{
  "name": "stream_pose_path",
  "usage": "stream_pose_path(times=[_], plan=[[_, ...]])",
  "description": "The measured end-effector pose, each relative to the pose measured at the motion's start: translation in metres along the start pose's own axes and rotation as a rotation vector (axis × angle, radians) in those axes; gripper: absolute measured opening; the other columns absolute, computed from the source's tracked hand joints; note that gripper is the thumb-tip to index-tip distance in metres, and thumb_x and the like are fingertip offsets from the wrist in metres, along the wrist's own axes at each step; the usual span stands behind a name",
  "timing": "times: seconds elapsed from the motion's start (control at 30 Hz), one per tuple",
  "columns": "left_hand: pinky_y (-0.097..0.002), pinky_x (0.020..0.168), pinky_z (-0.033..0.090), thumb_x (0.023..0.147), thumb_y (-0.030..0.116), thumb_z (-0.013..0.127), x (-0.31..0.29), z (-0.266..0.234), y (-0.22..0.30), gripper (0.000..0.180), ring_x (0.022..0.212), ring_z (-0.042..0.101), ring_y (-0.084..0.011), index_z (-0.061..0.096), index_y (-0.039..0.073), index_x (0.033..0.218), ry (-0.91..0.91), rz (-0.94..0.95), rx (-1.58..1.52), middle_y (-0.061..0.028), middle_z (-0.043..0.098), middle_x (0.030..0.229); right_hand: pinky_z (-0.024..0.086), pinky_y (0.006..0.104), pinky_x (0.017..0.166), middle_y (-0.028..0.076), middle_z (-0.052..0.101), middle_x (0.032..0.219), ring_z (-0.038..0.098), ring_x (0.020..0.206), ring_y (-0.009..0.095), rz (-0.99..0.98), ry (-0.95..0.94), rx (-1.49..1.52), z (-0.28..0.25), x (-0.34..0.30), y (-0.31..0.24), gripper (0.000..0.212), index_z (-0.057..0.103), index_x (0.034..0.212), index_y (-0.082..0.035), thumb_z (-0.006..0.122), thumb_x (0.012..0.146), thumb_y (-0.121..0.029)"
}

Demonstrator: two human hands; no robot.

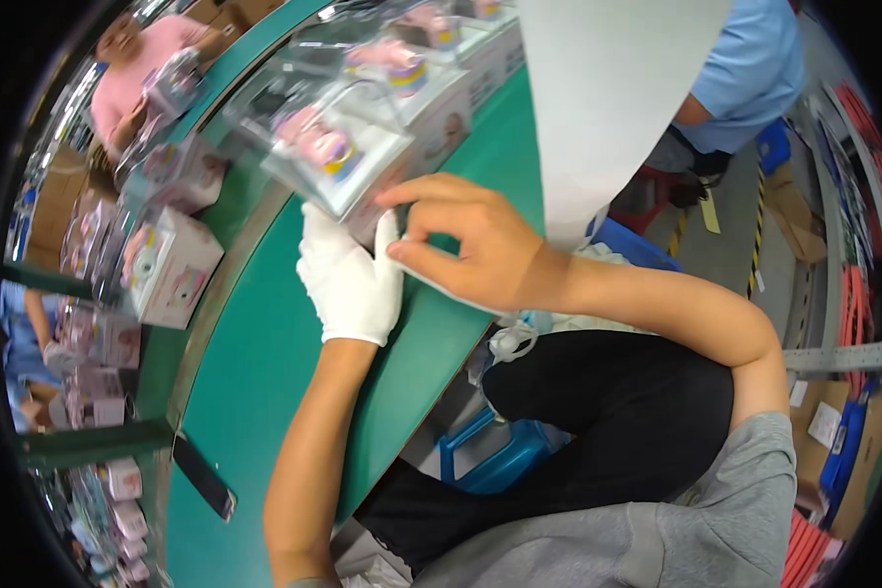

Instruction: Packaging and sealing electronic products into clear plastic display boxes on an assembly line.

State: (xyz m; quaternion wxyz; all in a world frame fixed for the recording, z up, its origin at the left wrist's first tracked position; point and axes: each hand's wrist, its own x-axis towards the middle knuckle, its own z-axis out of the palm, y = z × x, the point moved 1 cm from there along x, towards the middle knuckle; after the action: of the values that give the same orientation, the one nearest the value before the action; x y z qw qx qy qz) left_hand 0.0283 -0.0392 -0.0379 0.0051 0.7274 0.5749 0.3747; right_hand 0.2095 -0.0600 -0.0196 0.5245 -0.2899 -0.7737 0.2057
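A white box [361,176] with a clear plastic cover and a pink toy figure [314,142] inside stands tilted in view on the green work surface [255,392], slightly blurred. My left hand [348,279], in a white glove, has its fingers and thumb around the near lower corner of this box. My bare right hand [475,240] is beside the glove. Its index finger stretches to the box's side, and its thumb is apart from it, close to the gloved thumb. I see nothing held in the right hand.
Similar boxes [431,122] stand in a row beyond. More boxes [176,274] sit left of a metal rail. A dark phone-like slab [204,477] lies at lower left. A white sheet [608,108] hangs at upper right. Other people [745,88] work nearby.
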Motion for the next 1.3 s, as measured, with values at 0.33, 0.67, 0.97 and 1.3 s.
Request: stream_pose_path(times=[0.33,0.67,0.97,1.3], plan=[[-0.0537,0.088,0.051,0.089,0.036,0.074,0.04,0.017,0.013,0.057,0.101,0.065,-0.0466,0.053,-0.002,0.126,-0.102,-0.102,-0.095,-0.0285,0.065,0.114,0.05,0.0394,0.093,0.017,0.064,0.132,0.062,0.112,0.034,0.071,0.133,0.025,0.007,0.013,0.011,0.019,0.063,0.081,0.0,0.075,0.089,-0.012],[-0.0539,0.108,0.041,0.081,0.041,0.079,0.066,-0.052,-0.07,0.075,0.134,0.05,-0.0401,0.053,-0.001,0.136,0.286,0.351,0.42,-0.0249,0.055,0.14,0.045,0.0366,0.092,0.015,0.062,0.122,0.058,0.107,0.029,0.006,0.039,0.066,0.008,0.0,-0.021,0.018,0.06,0.079,-0.001,0.075,0.087,-0.006],[-0.0458,0.125,0.019,0.074,0.028,0.075,0.138,-0.144,-0.128,0.071,0.14,0.048,-0.0275,0.055,0.01,0.14,-0.618,0.648,1.594,-0.0148,0.058,0.14,0.046,0.0367,0.089,0.015,0.062,0.12,0.059,0.104,0.029,0.014,-0.08,0.031,0.016,-0.004,-0.021,0.018,0.059,0.079,-0.001,0.075,0.087,-0.005],[-0.0478,0.108,0.036,0.071,0.047,0.084,0.197,-0.124,-0.071,0.079,0.118,0.061,-0.0283,0.059,0.008,0.134,-1.013,0.408,1.761,-0.0113,0.064,0.123,0.045,0.0367,0.093,0.014,0.061,0.115,0.059,0.104,0.028,0.023,-0.184,0.155,0.03,-0.005,-0.026,0.021,0.058,0.078,-0.003,0.076,0.088,-0.009]])
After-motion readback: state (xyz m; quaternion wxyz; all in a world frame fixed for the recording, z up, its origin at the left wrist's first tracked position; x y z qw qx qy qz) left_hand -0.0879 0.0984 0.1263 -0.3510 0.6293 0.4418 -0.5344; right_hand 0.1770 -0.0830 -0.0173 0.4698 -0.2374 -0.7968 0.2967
